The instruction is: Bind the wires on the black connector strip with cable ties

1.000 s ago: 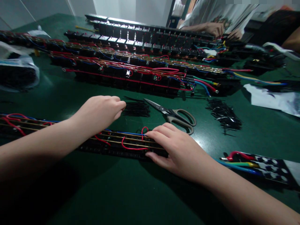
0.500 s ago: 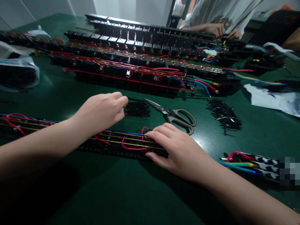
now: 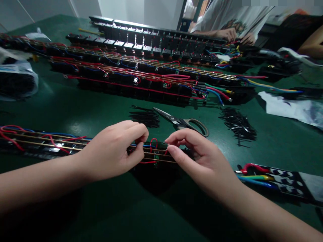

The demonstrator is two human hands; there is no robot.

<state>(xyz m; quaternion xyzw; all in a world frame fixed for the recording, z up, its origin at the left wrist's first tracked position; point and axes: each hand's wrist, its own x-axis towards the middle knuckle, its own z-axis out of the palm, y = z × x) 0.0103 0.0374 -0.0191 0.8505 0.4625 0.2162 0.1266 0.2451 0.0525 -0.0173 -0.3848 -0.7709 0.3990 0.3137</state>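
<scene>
A long black strip [image 3: 68,148] with brass rods, blue wire and red wires [image 3: 58,145] lies across the table below both hands. Over its middle, my left hand [image 3: 121,144] is closed in a pinch; whatever sits between thumb and forefinger is hidden. Just to the right, my right hand [image 3: 195,153] has thumb and forefinger drawn together beside a red wire loop [image 3: 153,139], and what they pinch is too small to name. Behind the hands are a pile of thin black strips resembling cable ties [image 3: 145,116] and scissors [image 3: 188,121] with grey-black handles.
Several wired black assemblies [image 3: 121,80] stretch across the back. A second black tie pile [image 3: 238,126] lies right of the scissors. Thick coloured cables [image 3: 259,178] are at right, a plastic bag [image 3: 19,79] at left. Another person's hands [image 3: 227,33] work at the far side.
My left hand has moved from the nearer tie pile down to the strip. My right hand has lifted off the strip and brought its fingertips together.
</scene>
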